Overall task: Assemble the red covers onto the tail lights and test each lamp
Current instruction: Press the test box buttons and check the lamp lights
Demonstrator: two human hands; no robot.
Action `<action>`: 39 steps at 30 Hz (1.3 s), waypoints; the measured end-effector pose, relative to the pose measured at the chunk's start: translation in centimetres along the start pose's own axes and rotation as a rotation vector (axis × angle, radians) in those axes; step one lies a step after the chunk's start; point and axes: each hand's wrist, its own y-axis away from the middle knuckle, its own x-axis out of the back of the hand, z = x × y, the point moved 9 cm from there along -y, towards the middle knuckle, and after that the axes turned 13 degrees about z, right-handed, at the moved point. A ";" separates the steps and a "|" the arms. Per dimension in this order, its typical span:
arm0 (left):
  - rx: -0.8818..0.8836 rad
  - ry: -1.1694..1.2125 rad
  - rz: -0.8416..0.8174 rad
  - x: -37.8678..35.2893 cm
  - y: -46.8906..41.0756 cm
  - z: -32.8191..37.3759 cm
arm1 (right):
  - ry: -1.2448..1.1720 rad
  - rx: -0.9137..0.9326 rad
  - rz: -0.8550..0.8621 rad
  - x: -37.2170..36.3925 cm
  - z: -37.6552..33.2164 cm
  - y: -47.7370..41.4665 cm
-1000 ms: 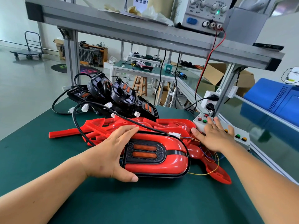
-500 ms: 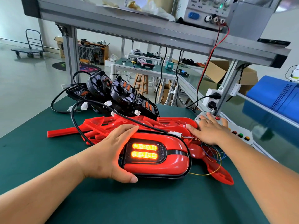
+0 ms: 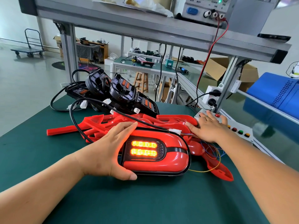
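- A covered tail light (image 3: 155, 152) glows amber through two bars at the centre of a green-matted table (image 3: 113, 204).
- Bare mat lies open in front of the lamp. Behind it, loose red covers (image 3: 100, 125) and black uncovered lamps (image 3: 119, 92) crowd the table's far side.
- Lettering on the power supply (image 3: 205, 8) overhead is too blurred to read.
- The left hand (image 3: 110, 152) holds the lamp's left end, fingers pressed together over the far rim, thumb along the near rim.
- The right hand (image 3: 208, 126), fingers spread and straight, presses a white button box (image 3: 241, 133) at the table's right edge, thumb touching the covers.
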 end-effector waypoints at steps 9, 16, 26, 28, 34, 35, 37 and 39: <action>0.025 -0.012 -0.041 -0.3 0.3 0.1 | -0.116 -0.005 0.012 0.1 0.3 -0.4; 0.021 0.017 -0.047 0.4 0.4 0.3 | -0.446 0.075 0.186 4.4 -2.0 1.3; -0.001 -0.054 0.168 5.5 -7.5 2.3 | -0.409 0.245 0.046 4.5 -5.7 3.2; -0.073 -0.137 0.054 3.9 -10.3 4.1 | -0.429 0.240 0.045 4.5 -5.9 3.1; -0.087 -0.281 -0.252 -3.4 -14.5 6.3 | -0.508 0.266 0.100 6.1 -5.8 3.1; -0.091 -0.287 -0.262 -3.9 -14.8 6.4 | -0.527 0.283 0.112 6.4 -5.8 3.2; -0.096 -0.255 -0.241 -4.3 -15.4 6.5 | -0.564 0.292 0.125 6.7 -5.5 3.2; -0.105 -0.241 -0.197 -4.2 -16.0 6.2 | -0.581 0.286 0.142 6.6 -5.1 3.1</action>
